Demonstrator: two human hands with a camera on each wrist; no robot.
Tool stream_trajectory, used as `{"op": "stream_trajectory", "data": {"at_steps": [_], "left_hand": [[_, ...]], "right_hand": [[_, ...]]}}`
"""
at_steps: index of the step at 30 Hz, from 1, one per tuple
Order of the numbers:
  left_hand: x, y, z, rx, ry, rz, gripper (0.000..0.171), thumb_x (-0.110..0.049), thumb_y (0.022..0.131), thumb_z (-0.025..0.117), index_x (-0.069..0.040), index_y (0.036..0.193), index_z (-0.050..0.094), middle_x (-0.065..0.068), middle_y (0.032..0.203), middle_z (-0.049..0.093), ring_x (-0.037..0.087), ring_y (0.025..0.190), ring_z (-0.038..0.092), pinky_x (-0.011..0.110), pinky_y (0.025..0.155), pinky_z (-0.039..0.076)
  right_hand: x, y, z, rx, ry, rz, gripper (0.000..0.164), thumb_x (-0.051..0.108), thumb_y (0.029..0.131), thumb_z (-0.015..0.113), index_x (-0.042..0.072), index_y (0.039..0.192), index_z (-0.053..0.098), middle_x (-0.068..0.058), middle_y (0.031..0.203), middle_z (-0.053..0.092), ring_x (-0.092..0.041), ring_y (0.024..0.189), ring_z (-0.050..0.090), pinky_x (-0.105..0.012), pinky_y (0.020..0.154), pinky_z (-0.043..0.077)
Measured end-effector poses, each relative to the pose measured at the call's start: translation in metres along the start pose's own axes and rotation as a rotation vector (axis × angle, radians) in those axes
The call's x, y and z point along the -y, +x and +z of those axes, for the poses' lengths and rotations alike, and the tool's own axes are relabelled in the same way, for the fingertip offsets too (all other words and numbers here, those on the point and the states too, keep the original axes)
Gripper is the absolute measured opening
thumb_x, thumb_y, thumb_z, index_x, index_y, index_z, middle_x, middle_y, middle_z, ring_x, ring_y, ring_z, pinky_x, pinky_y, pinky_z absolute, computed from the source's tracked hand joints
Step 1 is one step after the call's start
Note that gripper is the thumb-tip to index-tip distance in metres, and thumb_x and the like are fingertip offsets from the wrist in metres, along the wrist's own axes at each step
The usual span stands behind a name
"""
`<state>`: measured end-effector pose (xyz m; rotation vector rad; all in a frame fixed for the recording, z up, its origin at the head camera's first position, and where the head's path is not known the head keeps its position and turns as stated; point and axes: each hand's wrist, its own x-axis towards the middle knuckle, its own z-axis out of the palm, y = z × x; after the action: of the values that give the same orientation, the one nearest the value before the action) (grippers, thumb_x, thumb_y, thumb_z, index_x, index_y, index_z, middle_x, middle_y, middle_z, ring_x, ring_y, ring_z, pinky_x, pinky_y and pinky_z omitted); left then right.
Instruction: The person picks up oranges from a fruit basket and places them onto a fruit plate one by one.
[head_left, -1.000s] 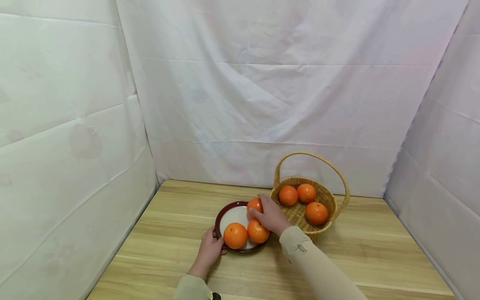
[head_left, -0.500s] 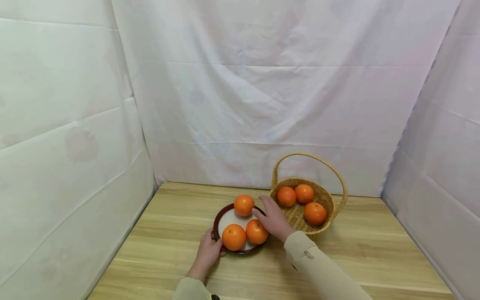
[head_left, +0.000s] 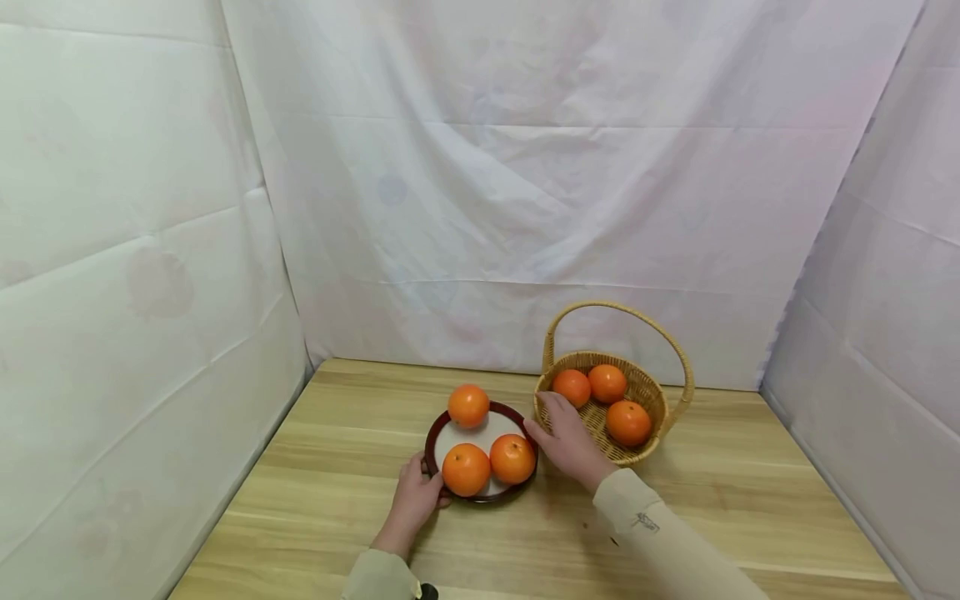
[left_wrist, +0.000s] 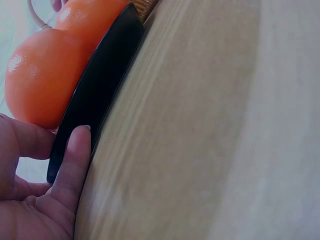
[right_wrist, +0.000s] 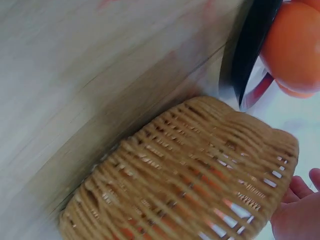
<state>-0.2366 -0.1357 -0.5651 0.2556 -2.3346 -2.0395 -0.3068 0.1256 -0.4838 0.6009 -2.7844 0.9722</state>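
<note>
In the head view my left hand point(head_left: 414, 502) grips the near left rim of a round plate point(head_left: 486, 437), white inside with a dark red rim. The left wrist view has thumb and fingers pinching the plate's dark outer wall point(left_wrist: 102, 90). Three oranges are on the plate: an orange point(head_left: 468, 406) at the far left edge, an orange point(head_left: 466, 469) at the near left and an orange point(head_left: 513, 458) at the right. My right hand point(head_left: 572, 443) is over the left rim of a wicker basket point(head_left: 651, 392), fingers loosely extended, holding nothing.
Inside the basket lie three more oranges, including one orange point(head_left: 628, 423) at the right. Its tall arched handle point(head_left: 622, 307) rises above them. A wooden table point(head_left: 315, 467) carries everything, with white cloth point(head_left: 480, 208) hanging behind and along both sides.
My right hand has let go of an orange and moved right to the basket's rim. That orange has shifted left along the plate's far side. My left hand has stayed on the plate.
</note>
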Motion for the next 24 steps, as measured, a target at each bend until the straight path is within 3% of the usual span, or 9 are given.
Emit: {"op": "stream_trajectory", "data": {"at_steps": [9,17,24], "left_hand": [[0.001,0.001,0.0,-0.003,0.01,-0.013,0.052,-0.005,0.089,0.051,0.006,0.135,0.028,0.024,0.115,0.032,0.019,0.066,0.06,0.03,0.058,0.057],[0.0,0.0,0.0,-0.012,0.008,-0.01,0.053,-0.006,0.089,0.051,0.004,0.136,0.028,0.024,0.116,0.03,0.019,0.066,0.06,0.03,0.057,0.057],[0.0,0.0,0.0,-0.013,0.0,-0.016,0.053,-0.005,0.089,0.051,0.005,0.135,0.028,0.025,0.117,0.03,0.02,0.065,0.06,0.03,0.057,0.057]], "right_hand": [[-0.018,-0.008,-0.011,-0.058,-0.068,-0.033,0.057,0.046,0.089,0.051,0.011,0.133,0.041,-0.005,0.132,0.039,-0.022,0.122,0.037,-0.046,0.1,0.037],[-0.041,-0.013,-0.022,-0.085,-0.147,-0.004,0.067,0.061,0.087,0.039,0.011,0.132,0.041,-0.008,0.131,0.039,-0.027,0.12,0.039,-0.048,0.098,0.037],[-0.057,-0.016,-0.032,-0.103,-0.154,0.049,0.068,0.059,0.087,0.041,0.009,0.133,0.04,-0.012,0.133,0.037,-0.033,0.118,0.041,-0.054,0.094,0.039]]}}
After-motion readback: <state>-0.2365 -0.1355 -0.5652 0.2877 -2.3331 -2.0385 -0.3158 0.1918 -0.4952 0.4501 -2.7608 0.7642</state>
